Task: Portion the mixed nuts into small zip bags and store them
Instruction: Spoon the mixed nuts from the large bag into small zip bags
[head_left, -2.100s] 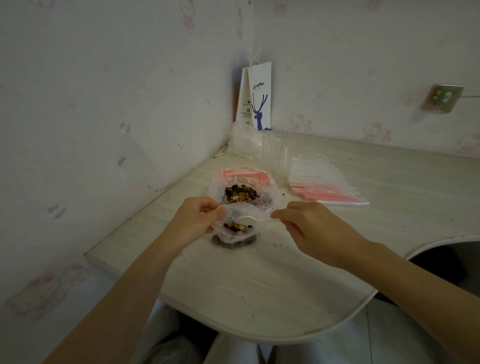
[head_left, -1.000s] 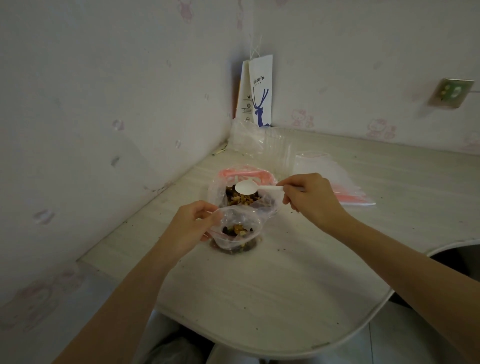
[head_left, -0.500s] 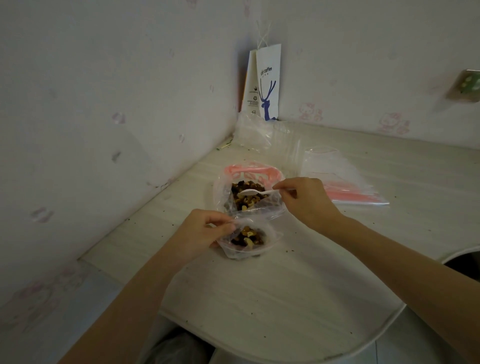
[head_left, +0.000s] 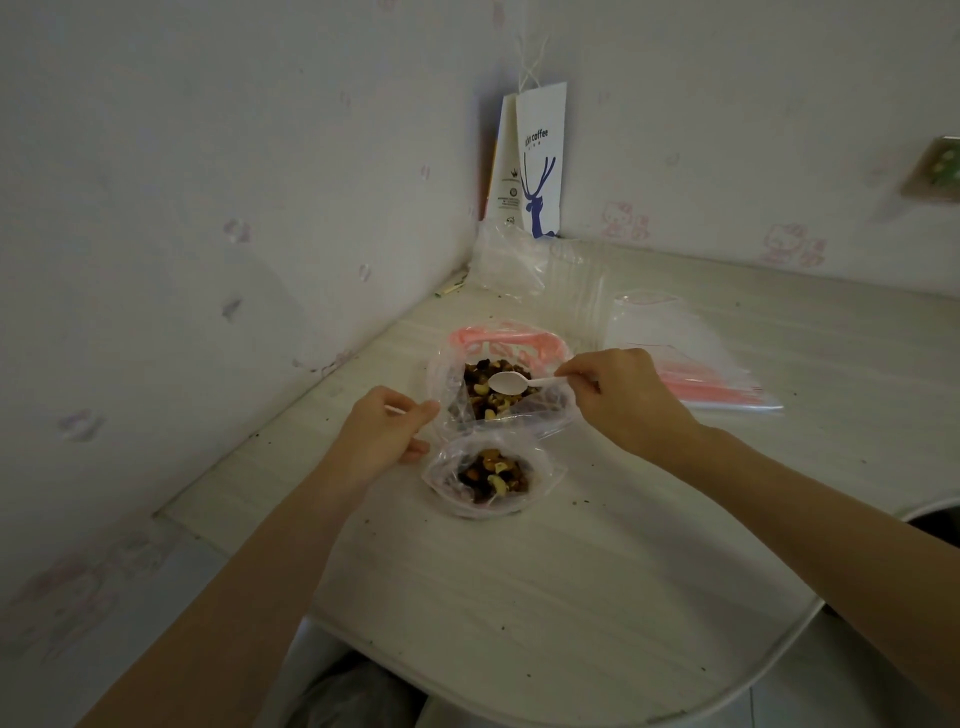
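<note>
**A:** Where to find the mixed nuts (head_left: 493, 399) at this moment?

**B:** In two places. Mostly in the large zip bag (head_left: 545, 410) with the pink strip, lying open at 12 o'clock of the small zip bag (head_left: 447, 488). A smaller portion already inside that small bag, standing open on the table (head_left: 519, 597) and just touching the large one.

**A:** And the hands?

**B:** Reaching in from 3 o'clock with the right hand (head_left: 628, 400), thumb and fingers clamped on the handle end of a white plastic spoon (head_left: 511, 383). Empty bowl, hovering just over the nuts in the large bag. At 9 o'clock of that bag, the left hand (head_left: 384, 436), fingers curled together with the tips at the plastic rim. Apparently pinching it, but hard to tell exactly.

**A:** What to fear from here?

**B:** Probably scooping next, then carrying toward 6 o'clock. Could spill nuts onto the table by heaping the little spoon too much, or by crossing the two soft rims too fast. Could also miss the small bag, seemingly unsupported and easy to collapse at the mouth. Could tip the large bag by pulling its rim too hard.

**A:** Anything else nearby?

**B:** A stack of empty zip bags (head_left: 691, 364) at 2 o'clock, well apart. A paper coffee bag (head_left: 537, 166) in the corner, far at 12 o'clock.
</note>
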